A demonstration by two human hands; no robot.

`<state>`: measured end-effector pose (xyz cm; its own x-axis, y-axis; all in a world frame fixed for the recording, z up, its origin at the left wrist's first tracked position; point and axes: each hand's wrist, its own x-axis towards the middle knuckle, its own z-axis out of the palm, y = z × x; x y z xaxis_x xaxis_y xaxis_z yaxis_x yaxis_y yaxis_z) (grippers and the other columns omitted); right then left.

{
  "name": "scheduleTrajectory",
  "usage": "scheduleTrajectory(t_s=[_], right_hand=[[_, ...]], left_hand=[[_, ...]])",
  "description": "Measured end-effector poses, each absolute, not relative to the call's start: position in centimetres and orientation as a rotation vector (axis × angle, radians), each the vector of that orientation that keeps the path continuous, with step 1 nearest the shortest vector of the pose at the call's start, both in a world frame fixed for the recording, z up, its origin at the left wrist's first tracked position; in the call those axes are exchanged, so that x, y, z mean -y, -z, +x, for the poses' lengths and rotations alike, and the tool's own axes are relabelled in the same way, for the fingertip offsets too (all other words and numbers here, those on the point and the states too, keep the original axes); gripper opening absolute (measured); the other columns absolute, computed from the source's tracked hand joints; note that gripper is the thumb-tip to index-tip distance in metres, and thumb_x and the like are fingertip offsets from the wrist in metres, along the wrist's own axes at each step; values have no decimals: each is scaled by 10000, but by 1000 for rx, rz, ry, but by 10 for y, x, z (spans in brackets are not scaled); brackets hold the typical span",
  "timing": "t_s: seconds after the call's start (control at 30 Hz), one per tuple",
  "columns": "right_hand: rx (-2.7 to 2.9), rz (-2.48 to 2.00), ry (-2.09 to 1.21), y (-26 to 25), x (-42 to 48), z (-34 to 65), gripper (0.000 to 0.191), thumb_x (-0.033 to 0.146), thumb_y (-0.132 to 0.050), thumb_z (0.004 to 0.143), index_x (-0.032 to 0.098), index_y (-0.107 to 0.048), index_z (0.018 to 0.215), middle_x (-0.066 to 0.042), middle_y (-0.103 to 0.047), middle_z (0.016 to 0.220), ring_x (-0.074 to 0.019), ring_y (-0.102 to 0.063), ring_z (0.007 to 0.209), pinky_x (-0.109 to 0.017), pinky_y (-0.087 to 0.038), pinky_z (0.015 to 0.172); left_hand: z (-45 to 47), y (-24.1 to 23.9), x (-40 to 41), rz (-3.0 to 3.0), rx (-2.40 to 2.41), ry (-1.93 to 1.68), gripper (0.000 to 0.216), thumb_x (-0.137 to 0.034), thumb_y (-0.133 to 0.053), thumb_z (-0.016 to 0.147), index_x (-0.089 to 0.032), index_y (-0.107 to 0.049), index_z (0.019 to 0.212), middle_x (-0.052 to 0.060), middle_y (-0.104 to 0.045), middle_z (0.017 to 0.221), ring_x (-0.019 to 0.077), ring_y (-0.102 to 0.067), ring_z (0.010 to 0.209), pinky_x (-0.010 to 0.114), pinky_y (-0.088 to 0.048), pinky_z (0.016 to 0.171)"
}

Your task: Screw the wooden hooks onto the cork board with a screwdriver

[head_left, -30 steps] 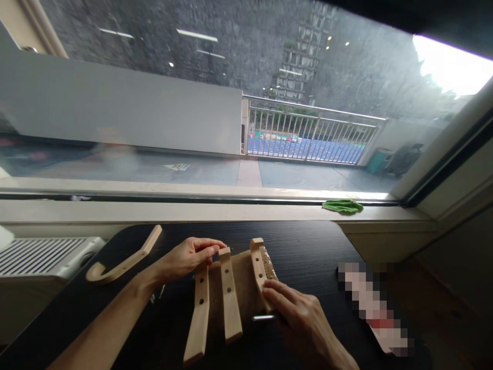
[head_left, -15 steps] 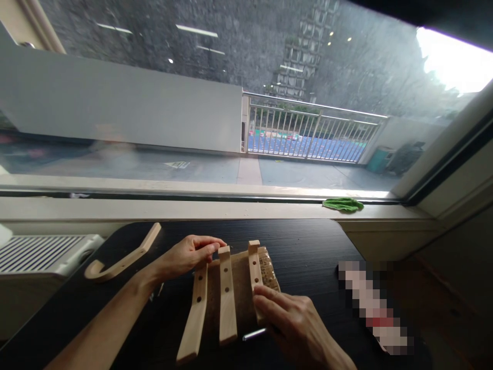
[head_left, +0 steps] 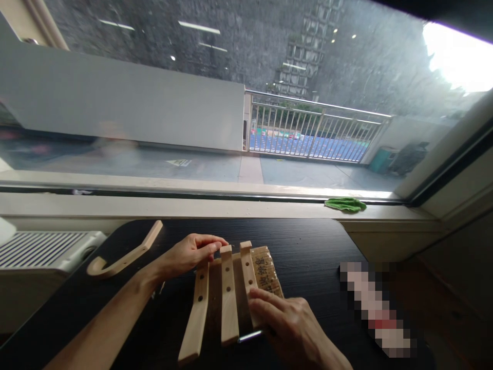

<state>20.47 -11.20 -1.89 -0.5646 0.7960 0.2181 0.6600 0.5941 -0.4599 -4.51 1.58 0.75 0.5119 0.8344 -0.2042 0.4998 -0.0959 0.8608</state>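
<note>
Three pale wooden hook pieces, each with two drilled holes, lie side by side across a brown taped cardboard box [head_left: 268, 267]. My left hand [head_left: 198, 248] is closed around the upper end of the left wooden piece [head_left: 195, 318]. The middle wooden piece [head_left: 229, 313] lies untouched between my hands. Fingers of my right hand [head_left: 285, 313] press on the lower part of the right wooden piece [head_left: 247, 263]. A thin metal rod [head_left: 250, 336] sticks out from beneath that hand; its other end is hidden by the palm.
Another wooden piece with a curled end [head_left: 127, 257] lies at the black table's [head_left: 308, 246] left. A blurred-out object [head_left: 375, 308] is at the right edge. Beyond the table are a windowsill with a green cloth [head_left: 345, 205] and a white radiator [head_left: 50, 252].
My right hand has slid the right wooden piece leftward, nearer the middle one, uncovering more of the box's written side. The metal rod moved left with it. My left hand stays in place.
</note>
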Motion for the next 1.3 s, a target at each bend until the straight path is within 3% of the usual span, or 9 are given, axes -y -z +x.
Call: scheduleTrajectory(t_s=[0.27, 0.63, 0.8, 0.93, 1.1, 1.3], right_hand=[[2461, -1205, -335, 27, 113, 208, 349, 189, -449, 870, 268, -440, 1210, 19, -486, 1320, -123, -639, 879, -197, -489, 718], [2426, -1218, -458, 12, 112, 213, 297, 144, -460, 841, 267, -531, 1102, 16, -560, 1241, -105, -624, 951, -155, -474, 780], [2390, -1215, -499, 12, 111, 215, 406, 100, -500, 782, 295, -526, 1137, 38, -543, 1264, -114, -616, 982, -186, -465, 852], [2370, -1183, -530, 21, 112, 215, 501, 57, -505, 739, 306, -505, 1174, 47, -523, 1286, -122, -599, 1024, -193, -473, 863], [2366, -1125, -482, 35, 111, 219, 590, 21, -488, 704, 304, -474, 1222, 28, -509, 1300, -138, -594, 1039, -218, -491, 857], [2357, -1111, -451, 32, 112, 217, 573, 22, -493, 714, 298, -486, 1216, 18, -532, 1276, -145, -629, 972, -233, -511, 836]], left_hand=[[-46, -6, -16, 1732, -1129, -421, 389, -442, -465, 824, -183, -637, 1058, 15, -605, 725, 153, -542, 711, 232, -418, 652], [-40, -13, -13, 1755, -1161, -389, 404, -472, -449, 813, -201, -648, 1037, 11, -631, 736, 167, -568, 727, 240, -439, 659], [-58, -8, -19, 1819, -1264, -504, 431, -524, -472, 785, -216, -648, 1031, 44, -669, 974, 210, -582, 900, 280, -456, 793], [-103, -1, -22, 1964, -1434, -550, 359, -501, -528, 760, -225, -687, 927, 36, -688, 979, 228, -581, 953, 299, -408, 889], [-158, 11, -5, 2016, -1714, -324, 311, -463, -537, 731, -224, -712, 826, 29, -705, 884, 237, -619, 853, 272, -427, 765], [-179, 30, 18, 1996, -1692, -118, 252, -411, -535, 710, -210, -673, 776, 20, -673, 744, 204, -610, 705, 256, -401, 614]])
